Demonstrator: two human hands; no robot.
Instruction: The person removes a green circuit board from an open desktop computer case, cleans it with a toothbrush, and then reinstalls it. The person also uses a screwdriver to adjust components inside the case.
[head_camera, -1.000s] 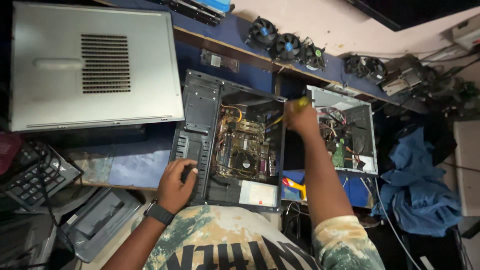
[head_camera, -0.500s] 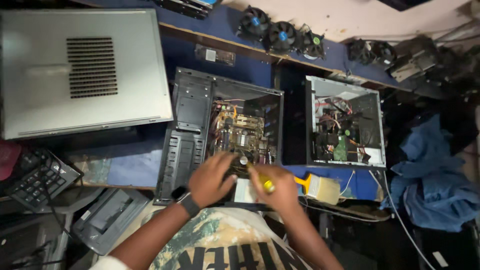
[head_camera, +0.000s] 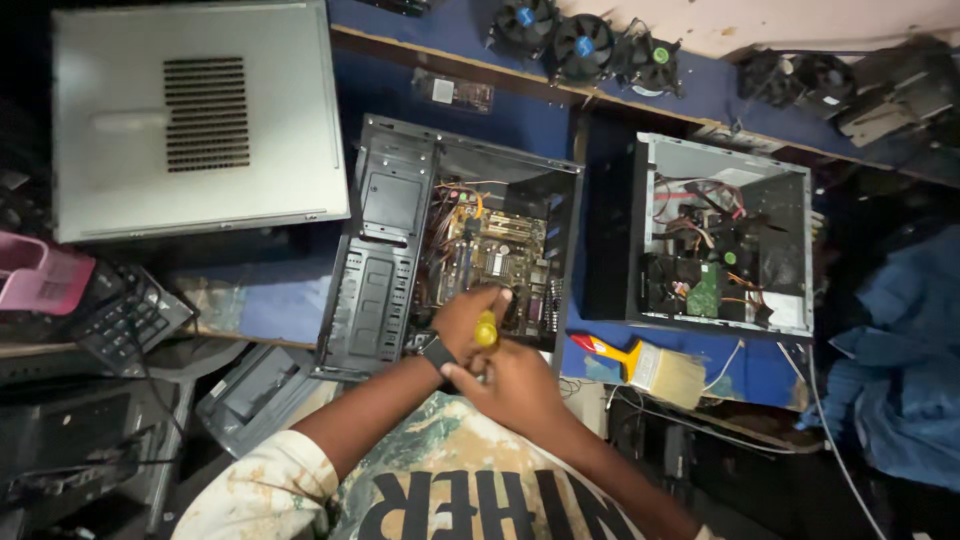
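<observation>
Your right hand (head_camera: 510, 385) sits nearest you, its grip closed around a yellow-handled screwdriver (head_camera: 486, 330) at the near edge of the open black computer case (head_camera: 385, 240). Your left hand (head_camera: 465, 320), with a dark watch (head_camera: 437, 352) on the wrist, meets it there, touching the screwdriver; you cannot tell how firmly its grip is closed on it. Just right of your hands, a paintbrush (head_camera: 650, 365) lies on the blue surface (head_camera: 270, 300). Beyond it stands a second open case (head_camera: 725, 235). A grey side panel (head_camera: 190, 115) lies far left, and cooling fans (head_camera: 585, 45) line the back.
</observation>
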